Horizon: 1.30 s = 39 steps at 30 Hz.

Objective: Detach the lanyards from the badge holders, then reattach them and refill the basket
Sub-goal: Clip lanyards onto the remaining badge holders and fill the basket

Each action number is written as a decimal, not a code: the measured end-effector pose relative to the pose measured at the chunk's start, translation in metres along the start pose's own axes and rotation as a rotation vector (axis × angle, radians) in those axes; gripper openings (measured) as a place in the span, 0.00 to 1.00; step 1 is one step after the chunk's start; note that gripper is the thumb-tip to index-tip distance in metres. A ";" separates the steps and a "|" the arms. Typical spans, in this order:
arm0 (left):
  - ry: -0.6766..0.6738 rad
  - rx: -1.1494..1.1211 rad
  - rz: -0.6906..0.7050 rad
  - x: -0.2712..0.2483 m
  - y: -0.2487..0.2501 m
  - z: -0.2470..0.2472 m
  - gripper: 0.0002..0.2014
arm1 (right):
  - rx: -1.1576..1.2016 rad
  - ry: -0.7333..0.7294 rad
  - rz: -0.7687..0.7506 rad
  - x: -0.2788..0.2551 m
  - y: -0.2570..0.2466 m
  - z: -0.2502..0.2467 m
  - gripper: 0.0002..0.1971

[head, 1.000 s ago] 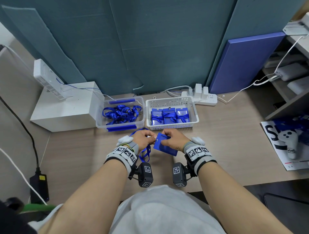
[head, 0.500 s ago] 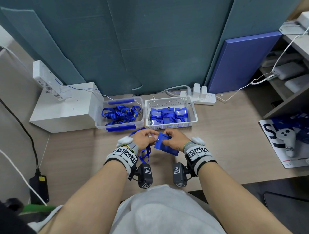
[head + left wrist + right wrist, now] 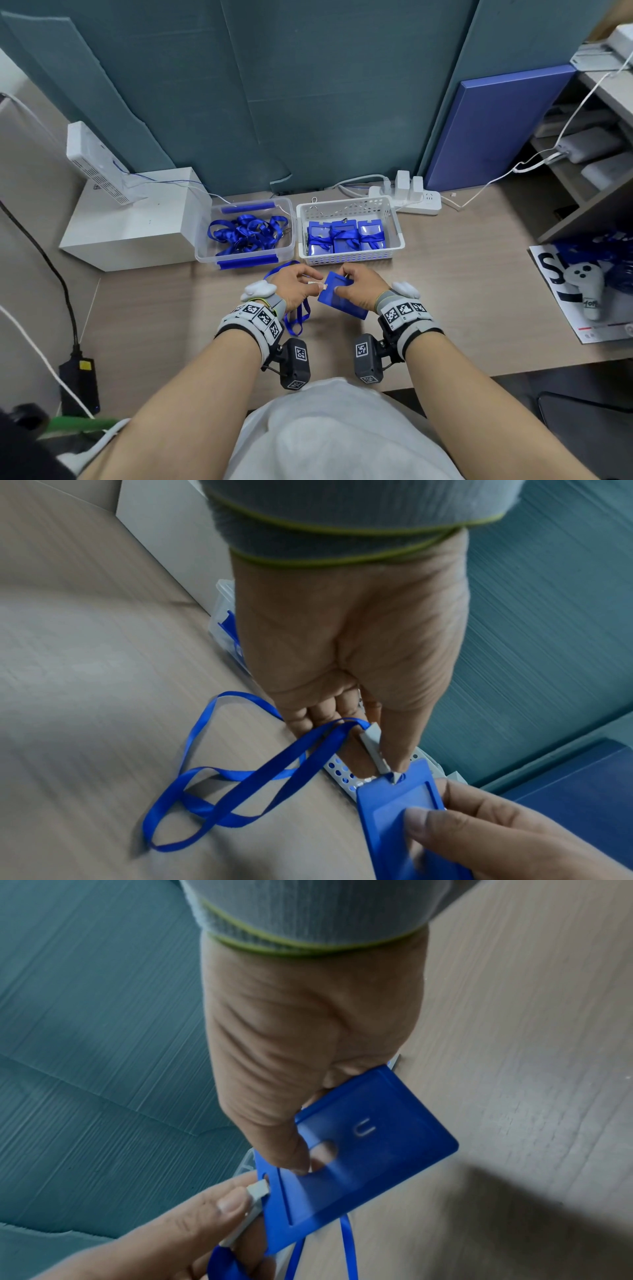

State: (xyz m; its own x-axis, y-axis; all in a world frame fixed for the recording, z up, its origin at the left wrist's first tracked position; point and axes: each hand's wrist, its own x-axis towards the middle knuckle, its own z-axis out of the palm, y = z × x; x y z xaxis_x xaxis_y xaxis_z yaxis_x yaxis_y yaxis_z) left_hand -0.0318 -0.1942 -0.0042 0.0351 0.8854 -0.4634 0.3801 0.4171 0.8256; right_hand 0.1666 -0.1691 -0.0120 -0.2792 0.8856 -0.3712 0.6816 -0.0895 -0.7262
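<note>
My left hand pinching the lanyard's flat grey clip, glossy ribbon looped, my right hand gripping the rigid rectangular blue badge holder.

badge holder: blue | lanyard: blue ribbon, grey clip | basket: white, perforated | tabletop: light wood grain | wrist bands: black-and-white square markers

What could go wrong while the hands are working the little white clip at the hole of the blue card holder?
The clip is small and only pinched by the left hand, so it might slip from the slot in the badge holder.

The right hand grips the holder by thumb and fingers; a hard tug could twist it loose.

The lanyard lies looped on the desk and could snag or tangle.
</note>
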 end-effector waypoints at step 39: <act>0.036 0.256 0.073 0.000 0.005 -0.001 0.11 | -0.147 -0.078 0.029 0.000 -0.012 0.000 0.06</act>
State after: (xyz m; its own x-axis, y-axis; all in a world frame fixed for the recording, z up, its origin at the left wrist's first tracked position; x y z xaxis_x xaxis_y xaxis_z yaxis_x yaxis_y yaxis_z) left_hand -0.0311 -0.1916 0.0001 0.0399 0.9201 -0.3897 0.5993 0.2900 0.7461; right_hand 0.1587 -0.1679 -0.0036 -0.3063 0.8449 -0.4386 0.7802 -0.0412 -0.6242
